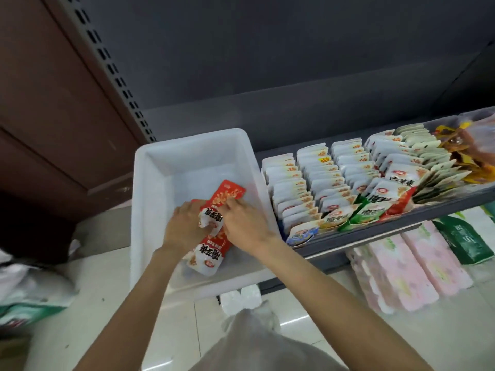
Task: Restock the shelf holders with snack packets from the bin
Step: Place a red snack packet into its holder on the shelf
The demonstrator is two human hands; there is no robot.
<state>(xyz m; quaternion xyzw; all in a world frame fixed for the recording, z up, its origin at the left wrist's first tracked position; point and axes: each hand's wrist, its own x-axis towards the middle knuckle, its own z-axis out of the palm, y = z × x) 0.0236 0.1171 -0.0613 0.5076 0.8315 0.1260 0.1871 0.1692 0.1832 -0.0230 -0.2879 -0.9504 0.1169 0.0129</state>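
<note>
Dark grey shelf across right of frame, bearing white bin at its left end and rows of upright snack packets beside it. Below, lower right: pink wrapped packs and green bag. Glossy tiled floor along bottom.

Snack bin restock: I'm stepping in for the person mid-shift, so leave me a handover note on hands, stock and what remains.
Left hand and right hand: both inside the white bin, fingers gathering the red and white snack packets.
Bin: only those few packets remain, near its front.
Shelf holders: rows to the right of the bin look mostly full.
Left to do: lift this last handful, slot it into a matching row.
</note>
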